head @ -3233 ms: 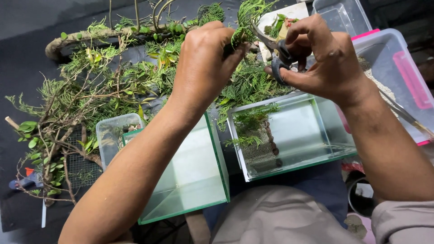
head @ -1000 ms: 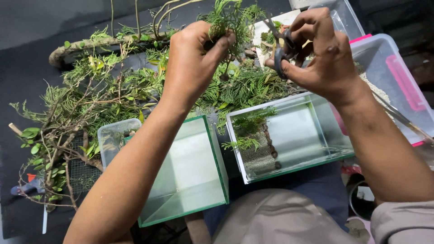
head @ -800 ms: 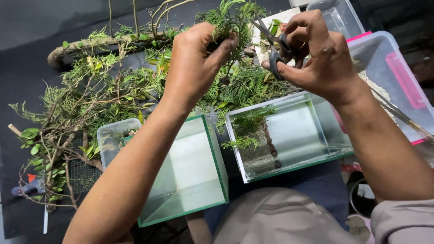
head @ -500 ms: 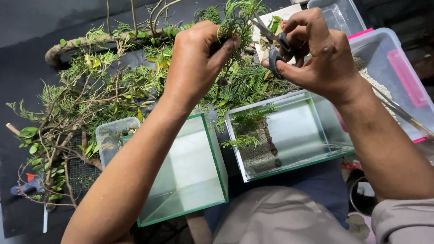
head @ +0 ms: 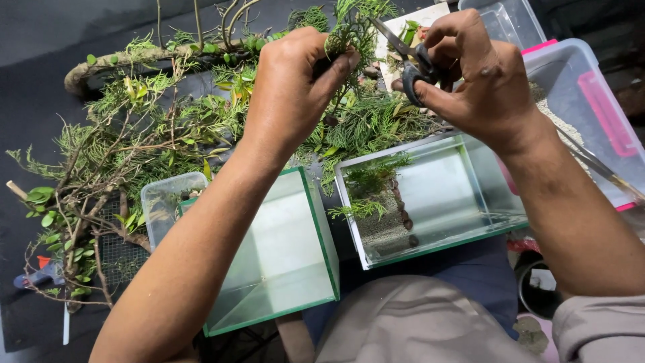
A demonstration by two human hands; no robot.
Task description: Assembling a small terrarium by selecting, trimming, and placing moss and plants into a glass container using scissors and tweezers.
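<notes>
- left hand [head: 295, 87] pinched shut on a feathery green sprig [head: 349, 27], held up over the far middle of the table
- right hand [head: 474, 74] closed through the handles of black scissors [head: 403, 50]; blades point left toward the sprig, tips just beside it. can't tell if the blades are parted, view too small there
- hands are near each other but not touching
- near right: glass tank [head: 430, 195] already has a gravel strip, a row of small stones and a couple of green cuttings planted at its left end; the rest of its floor is bare
- near middle: second glass tank [head: 282, 255] looks empty, nothing planted
- left and far: big pile of cut branches and foliage [head: 121, 154], so plenty of stock left
- far right: clear plastic tub with pink clips [head: 591, 101], pale gravel inside
- read: planting is early, one tank started, the other untouched
</notes>
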